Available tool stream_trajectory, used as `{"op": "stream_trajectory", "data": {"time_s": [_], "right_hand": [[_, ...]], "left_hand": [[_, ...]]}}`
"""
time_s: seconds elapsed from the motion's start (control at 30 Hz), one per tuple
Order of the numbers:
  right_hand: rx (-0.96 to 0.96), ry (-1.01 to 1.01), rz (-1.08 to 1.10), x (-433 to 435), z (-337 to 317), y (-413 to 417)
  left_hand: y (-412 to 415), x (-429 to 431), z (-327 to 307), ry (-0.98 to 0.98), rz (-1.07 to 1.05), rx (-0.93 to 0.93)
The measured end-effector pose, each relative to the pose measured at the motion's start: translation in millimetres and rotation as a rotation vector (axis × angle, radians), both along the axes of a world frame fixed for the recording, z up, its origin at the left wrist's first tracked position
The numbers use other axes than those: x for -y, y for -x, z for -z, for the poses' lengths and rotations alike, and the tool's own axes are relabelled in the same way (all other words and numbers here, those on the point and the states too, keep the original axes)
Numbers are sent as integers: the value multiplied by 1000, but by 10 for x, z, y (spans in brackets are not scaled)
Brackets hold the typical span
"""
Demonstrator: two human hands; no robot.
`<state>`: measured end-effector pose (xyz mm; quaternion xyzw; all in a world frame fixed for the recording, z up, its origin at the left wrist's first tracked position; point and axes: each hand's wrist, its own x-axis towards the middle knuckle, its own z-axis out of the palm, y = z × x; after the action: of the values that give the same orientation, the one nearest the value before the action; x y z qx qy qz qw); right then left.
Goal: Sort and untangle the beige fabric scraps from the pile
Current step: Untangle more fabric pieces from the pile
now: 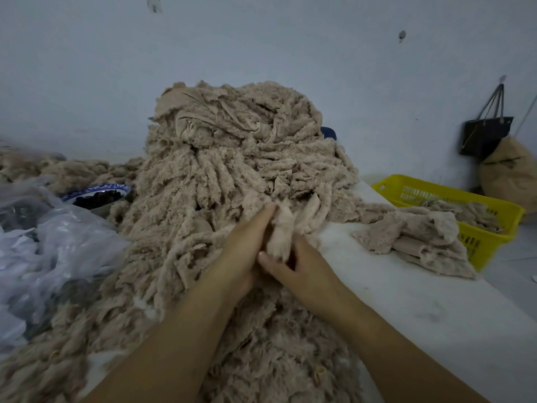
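A tall pile of fuzzy beige fabric scraps (232, 158) fills the middle of the white table (421, 309) and spills toward me. At its front, one beige scrap strip (280, 231) runs out of the pile between my hands. My left hand (244, 251) lies along the strip's left side with fingers extended against it. My right hand (293, 266) pinches the strip's near end between thumb and fingers. A small heap of separated beige scraps (415, 242) lies on the table to the right, partly over the basket's edge.
A yellow plastic basket (476, 225) holding several scraps stands at the right table edge. Clear plastic bags (49, 251) lie at the left, with a blue-rimmed bowl (98, 196) of dark items behind them. A black bag (485, 135) hangs on the wall above a tan sack (511, 175).
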<state>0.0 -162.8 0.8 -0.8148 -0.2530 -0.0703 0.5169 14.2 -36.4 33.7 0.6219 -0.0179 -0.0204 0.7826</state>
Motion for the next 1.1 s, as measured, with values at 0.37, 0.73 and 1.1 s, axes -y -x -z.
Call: {"op": "stream_trajectory", "data": {"time_s": [0.37,0.73,1.1], "right_hand": [[-162,-434,277,186,-32,-134],[-238,-73,398,357,204,-384],[-105,171,261,335,198,-364]], "left_hand": [[-77,-35,125,-234,141,118],[-182,-166,338,-1077,85,223],[-196,-204,220,-600,-183,169]]}}
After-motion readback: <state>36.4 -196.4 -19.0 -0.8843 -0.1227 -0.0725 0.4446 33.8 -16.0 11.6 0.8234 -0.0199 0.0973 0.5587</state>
